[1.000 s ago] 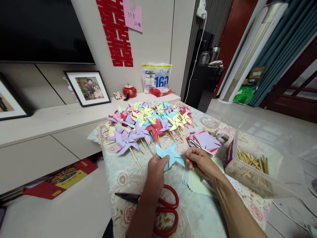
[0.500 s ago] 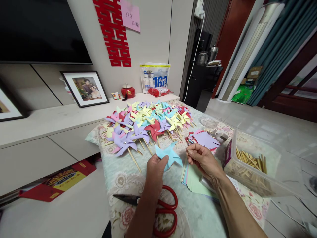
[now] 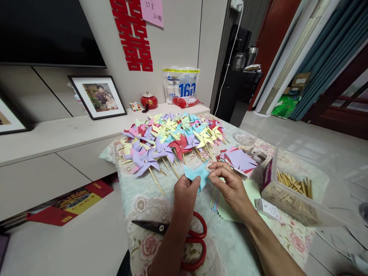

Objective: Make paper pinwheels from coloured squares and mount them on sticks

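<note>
Closing in from the right, my right hand (image 3: 230, 184) now pinches the blue paper pinwheel (image 3: 197, 174) that my left hand (image 3: 185, 193) grips above the red scissors (image 3: 184, 237), near the finished pinwheel pile (image 3: 172, 138).

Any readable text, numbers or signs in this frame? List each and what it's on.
"160": white plastic bag on the shelf; smaller print above it is too blurred.
Red double-happiness sign: paper cutout on the wall.
Pink note: handwriting, roughly "35", the rest unreadable.
Red and yellow box on the floor: print too small.
</note>
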{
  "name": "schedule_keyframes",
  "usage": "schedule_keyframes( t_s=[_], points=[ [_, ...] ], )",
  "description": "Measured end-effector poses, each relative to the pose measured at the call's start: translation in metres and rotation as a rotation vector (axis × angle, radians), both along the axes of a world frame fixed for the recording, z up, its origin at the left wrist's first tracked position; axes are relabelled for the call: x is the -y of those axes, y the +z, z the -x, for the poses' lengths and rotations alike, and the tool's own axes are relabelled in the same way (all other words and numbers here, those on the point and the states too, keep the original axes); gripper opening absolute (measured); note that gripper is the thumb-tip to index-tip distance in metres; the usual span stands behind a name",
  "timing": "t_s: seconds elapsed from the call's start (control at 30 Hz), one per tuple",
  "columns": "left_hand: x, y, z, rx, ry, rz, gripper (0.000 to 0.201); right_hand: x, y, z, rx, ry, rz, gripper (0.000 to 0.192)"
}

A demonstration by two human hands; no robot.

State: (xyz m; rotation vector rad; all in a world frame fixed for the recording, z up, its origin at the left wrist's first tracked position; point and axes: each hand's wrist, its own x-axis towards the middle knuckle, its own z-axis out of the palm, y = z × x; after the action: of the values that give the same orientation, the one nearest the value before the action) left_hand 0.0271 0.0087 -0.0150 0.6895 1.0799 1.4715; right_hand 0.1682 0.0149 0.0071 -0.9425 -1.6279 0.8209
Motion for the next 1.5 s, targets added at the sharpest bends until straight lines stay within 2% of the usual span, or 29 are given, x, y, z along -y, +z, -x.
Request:
schedule_keyframes(
  t_s=[0.13, 0.43, 0.63, 0.9, 1.23, 1.5],
  points=[
    [0.002, 0.000, -0.003, 0.002, -0.023, -0.024, 0.025, 0.002, -0.003, 0.005, 0.055, -0.054, 0.019, 0.009],
    [0.003, -0.002, -0.010, -0.020, 0.024, -0.043, 0.023, 0.000, -0.011, 0.012, 0.049, -0.111, 0.122, 0.009],
    [0.004, 0.000, -0.009, -0.032, 0.004, -0.032, 0.026, -0.002, -0.012, 0.011, 0.018, -0.106, 0.163, 0.008],
    [-0.001, -0.010, -0.009, -0.029, 0.016, -0.027, 0.028, -0.002, -0.010, 0.008, 0.065, -0.108, 0.146, 0.012],
    [0.001, -0.013, -0.010, -0.139, 0.034, -0.093, 0.009, -0.003, -0.013, 0.008, 0.073, -0.116, 0.141, 0.012],
    [0.001, -0.012, -0.007, -0.220, 0.002, -0.074, 0.011, -0.002, -0.009, 0.009, 0.053, -0.101, 0.188, 0.014]
  ],
)
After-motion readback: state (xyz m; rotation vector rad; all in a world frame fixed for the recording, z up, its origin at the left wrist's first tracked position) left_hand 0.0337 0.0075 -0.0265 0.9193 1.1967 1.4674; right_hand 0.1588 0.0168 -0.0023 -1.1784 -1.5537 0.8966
